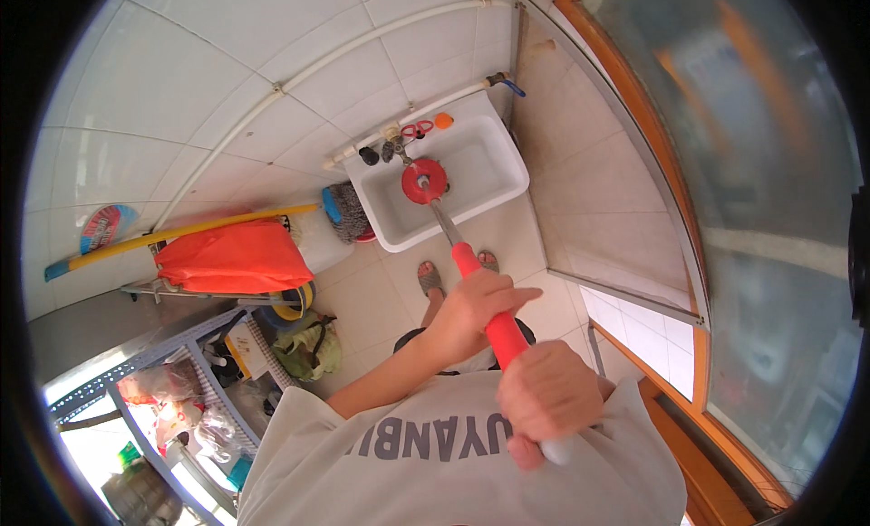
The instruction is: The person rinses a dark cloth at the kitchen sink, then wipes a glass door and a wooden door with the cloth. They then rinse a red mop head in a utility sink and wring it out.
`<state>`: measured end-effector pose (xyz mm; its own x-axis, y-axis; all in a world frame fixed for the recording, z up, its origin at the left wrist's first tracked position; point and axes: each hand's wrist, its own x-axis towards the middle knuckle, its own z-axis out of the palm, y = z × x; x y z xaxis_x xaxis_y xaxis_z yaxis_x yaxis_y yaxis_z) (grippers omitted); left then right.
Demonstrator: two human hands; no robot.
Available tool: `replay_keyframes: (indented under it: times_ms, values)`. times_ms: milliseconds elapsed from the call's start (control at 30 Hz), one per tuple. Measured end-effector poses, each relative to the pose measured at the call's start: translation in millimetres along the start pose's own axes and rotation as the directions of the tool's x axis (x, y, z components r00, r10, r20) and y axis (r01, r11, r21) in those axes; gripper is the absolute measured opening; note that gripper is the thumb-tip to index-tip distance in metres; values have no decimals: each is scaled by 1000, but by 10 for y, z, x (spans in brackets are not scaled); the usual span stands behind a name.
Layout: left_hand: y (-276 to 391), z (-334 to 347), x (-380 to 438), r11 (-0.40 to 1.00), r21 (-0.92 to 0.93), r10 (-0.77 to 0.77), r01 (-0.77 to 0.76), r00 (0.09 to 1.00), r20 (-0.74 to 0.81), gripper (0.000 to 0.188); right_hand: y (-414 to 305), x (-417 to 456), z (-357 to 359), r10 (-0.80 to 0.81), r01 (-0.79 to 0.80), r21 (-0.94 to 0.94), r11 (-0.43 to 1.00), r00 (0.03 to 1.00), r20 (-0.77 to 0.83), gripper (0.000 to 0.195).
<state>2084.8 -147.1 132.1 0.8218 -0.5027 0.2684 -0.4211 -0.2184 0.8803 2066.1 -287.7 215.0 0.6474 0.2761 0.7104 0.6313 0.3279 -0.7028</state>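
Observation:
A long pole (445, 223) with a metal shaft and red grip slants down into a white sink (513, 179). At its lower end is a red round disc-like head (435, 186), inside the basin beneath the tap (404, 155). My left hand (472, 308) wraps the red grip (508, 339) partway up, one finger sticking out to the right. Higher on the grip, close to my shirt, my right hand (554, 393) is closed around it, slightly blurred. A pale end cap (556, 451) shows beyond that hand.
Red-handled scissors (416, 128) and an orange round object (444, 121) sit on the sink's back ledge. A framed panel (605, 159) stands at the right. Leftward are an orange-red bag (234, 257), a yellow pole (197, 225), a green bag (309, 349) and a loaded shelf rack (197, 349).

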Motion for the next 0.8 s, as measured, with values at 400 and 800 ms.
replay_keyframes:
  times_ms: [400, 800]
  values:
    - [-895, 254, -447, 983, -62, -174, 171, 984, -38, 32, 681, -514, 304, 76, -81, -129, 988, 996, -44, 19]
    - [-831, 212, -469, 981, -84, -188, 176, 966, -175, 25, 751, -309, 344, 27, -28, -74, 997, 1000, -4, 21]
